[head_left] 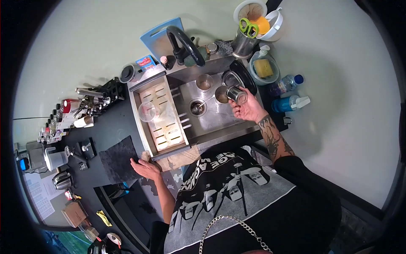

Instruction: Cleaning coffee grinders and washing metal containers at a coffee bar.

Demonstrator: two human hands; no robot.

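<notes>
My right hand [245,106] grips a small shiny metal cup [235,94], tilted over the right side of the stainless-steel sink [209,122]. Just left of it, in the sink, is a round cup [221,99] with brownish contents. A thin pale streak reaches from there towards the drain [197,108]; whether it is liquid or a stick, I cannot tell. Farther back sits another round cup [204,83]. My left hand [146,168], empty with fingers apart, is beside the dark mat [120,160] and the front corner of the slotted draining tray [168,122].
A clear plastic cup [148,111] stands on the tray. Over the sink's back edge arches a black faucet [187,41]. Along the right are a tub with a sponge [263,68], a bottle [287,84] and a blue spray bottle [285,103]. Coffee tools [92,101] crowd the left counter.
</notes>
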